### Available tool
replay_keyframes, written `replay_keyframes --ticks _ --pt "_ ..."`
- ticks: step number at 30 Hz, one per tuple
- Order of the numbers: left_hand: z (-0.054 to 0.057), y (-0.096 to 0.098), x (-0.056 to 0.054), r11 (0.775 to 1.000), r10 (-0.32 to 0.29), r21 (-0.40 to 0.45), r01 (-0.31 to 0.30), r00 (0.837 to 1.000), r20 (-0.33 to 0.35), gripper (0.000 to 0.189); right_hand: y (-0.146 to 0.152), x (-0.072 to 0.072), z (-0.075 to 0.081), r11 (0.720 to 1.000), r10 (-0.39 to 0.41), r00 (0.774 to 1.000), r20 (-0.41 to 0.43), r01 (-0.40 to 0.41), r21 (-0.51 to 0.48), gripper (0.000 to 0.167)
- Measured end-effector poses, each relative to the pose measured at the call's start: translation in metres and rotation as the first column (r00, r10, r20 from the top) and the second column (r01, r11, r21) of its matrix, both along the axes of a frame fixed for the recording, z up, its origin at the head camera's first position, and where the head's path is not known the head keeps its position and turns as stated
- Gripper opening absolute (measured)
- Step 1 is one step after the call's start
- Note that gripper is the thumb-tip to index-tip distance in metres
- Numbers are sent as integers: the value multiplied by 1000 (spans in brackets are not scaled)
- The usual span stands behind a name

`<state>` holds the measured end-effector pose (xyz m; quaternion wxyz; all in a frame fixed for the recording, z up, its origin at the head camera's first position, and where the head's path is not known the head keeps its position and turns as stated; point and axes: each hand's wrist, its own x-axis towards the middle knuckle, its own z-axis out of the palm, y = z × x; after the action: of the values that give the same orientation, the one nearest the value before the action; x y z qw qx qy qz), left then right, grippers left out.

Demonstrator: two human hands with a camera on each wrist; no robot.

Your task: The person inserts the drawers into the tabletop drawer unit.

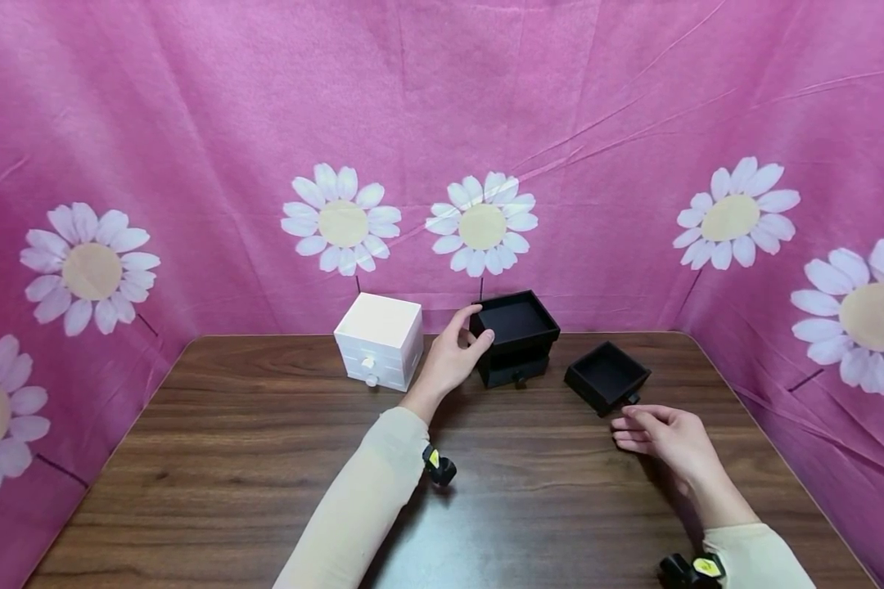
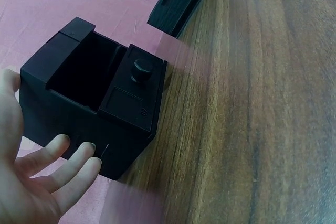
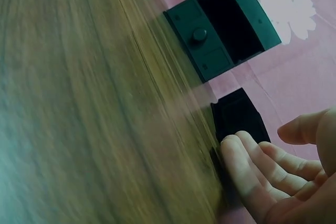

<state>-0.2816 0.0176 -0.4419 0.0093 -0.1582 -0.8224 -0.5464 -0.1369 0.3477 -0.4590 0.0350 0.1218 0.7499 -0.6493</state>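
A black drawer cabinet (image 1: 517, 327) stands at the back of the table, with a recessed top. Its upper slot gapes, and a lower drawer with a round knob (image 2: 142, 70) sits in place below. My left hand (image 1: 453, 352) is at the cabinet's left side, fingertips right at the side wall, fingers loosely extended. To the right, a separate black drawer (image 1: 608, 378) lies on the table, open side up and turned at an angle. My right hand (image 1: 666, 438) is just in front of it, fingertips close to its small knob, thumb apart from the fingers in the right wrist view.
A white drawer cabinet (image 1: 380, 341) with two knobs stands left of the black one, close to the left forearm. A pink cloth (image 1: 442, 106) printed with daisies hangs behind the wooden table (image 1: 214, 458) and along both sides.
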Motion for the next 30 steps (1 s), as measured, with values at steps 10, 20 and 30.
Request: replay_keyframes --ticks 10,20,30 --pt "0 0 -1 1000 3 4 -3 1000 -11 54 13 -5 0 999 -21 999 35 20 26 41" --pt "-2 2 -2 1000 4 -7 -4 1000 -11 54 20 -10 -4 999 -42 997 58 43 -8 45" --pt "-2 0 -2 1000 -1 -2 1 1000 -13 54 22 -17 -7 998 -52 995 82 56 -38 49"
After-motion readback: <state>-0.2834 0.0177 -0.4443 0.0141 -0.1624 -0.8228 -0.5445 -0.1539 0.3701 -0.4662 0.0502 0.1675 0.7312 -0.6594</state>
